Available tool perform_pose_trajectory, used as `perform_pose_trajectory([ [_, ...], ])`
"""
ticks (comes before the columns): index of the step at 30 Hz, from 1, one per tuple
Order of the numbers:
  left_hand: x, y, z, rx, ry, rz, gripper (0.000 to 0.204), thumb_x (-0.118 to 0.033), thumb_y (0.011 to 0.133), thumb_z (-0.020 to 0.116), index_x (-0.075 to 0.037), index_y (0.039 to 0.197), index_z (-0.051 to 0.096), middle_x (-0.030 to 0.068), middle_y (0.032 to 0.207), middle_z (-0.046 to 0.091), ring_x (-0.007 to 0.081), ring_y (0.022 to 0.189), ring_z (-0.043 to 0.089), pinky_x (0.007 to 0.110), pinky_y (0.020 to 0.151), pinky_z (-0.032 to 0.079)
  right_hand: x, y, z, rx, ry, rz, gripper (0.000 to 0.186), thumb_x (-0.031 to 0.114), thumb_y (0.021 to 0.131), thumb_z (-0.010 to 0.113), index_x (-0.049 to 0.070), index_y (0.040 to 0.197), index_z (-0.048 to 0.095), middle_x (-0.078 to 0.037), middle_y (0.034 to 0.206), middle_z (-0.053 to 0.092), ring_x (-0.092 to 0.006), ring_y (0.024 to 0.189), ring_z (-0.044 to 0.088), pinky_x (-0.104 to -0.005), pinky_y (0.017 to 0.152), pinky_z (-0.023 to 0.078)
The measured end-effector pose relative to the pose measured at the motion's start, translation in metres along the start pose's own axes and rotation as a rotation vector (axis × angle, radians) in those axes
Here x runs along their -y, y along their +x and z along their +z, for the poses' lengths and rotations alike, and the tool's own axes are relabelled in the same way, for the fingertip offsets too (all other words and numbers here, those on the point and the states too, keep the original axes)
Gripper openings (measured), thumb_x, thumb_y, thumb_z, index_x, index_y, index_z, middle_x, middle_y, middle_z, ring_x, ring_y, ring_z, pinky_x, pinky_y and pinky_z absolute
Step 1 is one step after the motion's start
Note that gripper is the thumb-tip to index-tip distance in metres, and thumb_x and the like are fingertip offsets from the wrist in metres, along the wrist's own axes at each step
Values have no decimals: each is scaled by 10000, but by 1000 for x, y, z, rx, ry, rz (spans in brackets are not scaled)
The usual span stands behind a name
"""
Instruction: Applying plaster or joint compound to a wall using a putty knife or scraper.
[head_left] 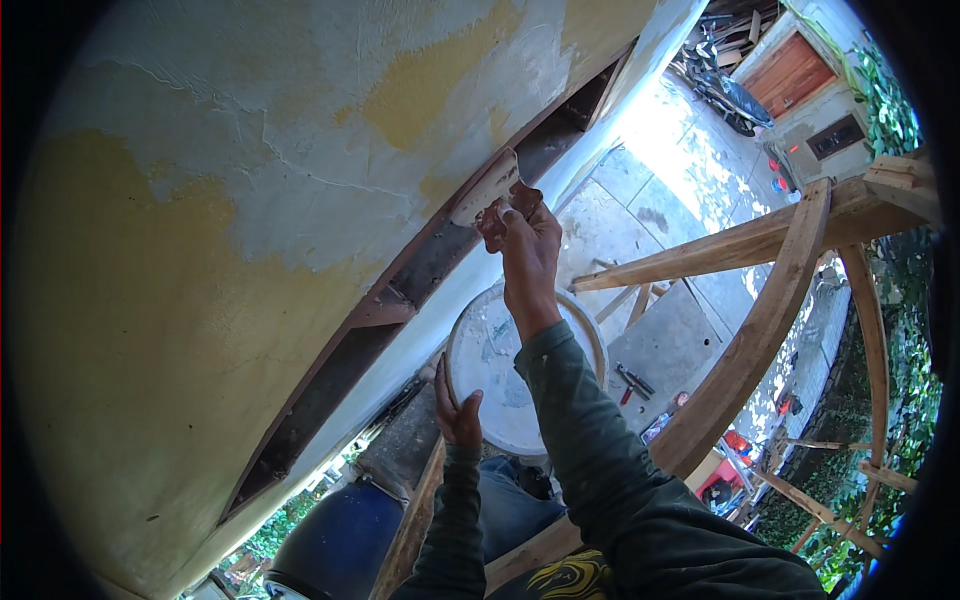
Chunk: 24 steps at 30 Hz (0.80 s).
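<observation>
My right hand [531,248] is closed round the brown handle of a wide putty knife [484,192]. The knife's pale, smeared blade lies at the edge of a long dark recess [440,262] in the wall; whether it touches the edge I cannot tell. Below it, my left hand [459,411] grips the rim of a round white bucket [482,345], its inside streaked with pale residue. My right forearm hides part of the bucket. On the left, the yellow wall [150,330] carries broad whitish patches [300,160] and a thin crack.
Wooden scaffold beams [745,370] cross on the right, and another timber [412,525] stands beside my left arm. A blue barrel [335,545] is low on the left. Far below, a hammer-like tool [632,384] lies on grey paving, with a parked motorbike [725,88] at the top right.
</observation>
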<state>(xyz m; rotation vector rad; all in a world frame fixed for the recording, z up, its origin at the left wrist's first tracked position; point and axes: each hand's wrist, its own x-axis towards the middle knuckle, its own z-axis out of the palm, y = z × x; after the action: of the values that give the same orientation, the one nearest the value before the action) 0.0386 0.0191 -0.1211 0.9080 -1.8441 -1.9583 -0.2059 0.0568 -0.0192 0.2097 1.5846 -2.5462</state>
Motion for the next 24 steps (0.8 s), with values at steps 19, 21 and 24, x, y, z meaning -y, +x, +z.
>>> perform_pose_trajectory([
  [19,9,-3,-4,-3,-8,8,827,-71,781,644,41,1535,323,244,1539,383,368,1419,384,465,1158,340,3,-67,26,79,-63,-167,460,-67,939,407,-22,1379,535,-58,1132,635,-121,972,596,-280,875,529],
  [21,9,-4,-5,0,2,-2,826,-70,780,644,44,1533,324,245,1536,386,371,1416,387,467,1158,341,7,-61,13,54,-43,-203,446,-65,960,422,-17,1392,528,-74,1181,644,-158,1057,619,-328,965,527],
  [24,9,-3,-4,3,4,7,824,-78,778,643,48,1529,328,248,1526,398,375,1408,396,467,1158,340,5,-29,9,-68,-185,-311,339,-19,1009,491,-6,1328,605,-59,1163,672,-141,1092,617,-307,981,501],
])
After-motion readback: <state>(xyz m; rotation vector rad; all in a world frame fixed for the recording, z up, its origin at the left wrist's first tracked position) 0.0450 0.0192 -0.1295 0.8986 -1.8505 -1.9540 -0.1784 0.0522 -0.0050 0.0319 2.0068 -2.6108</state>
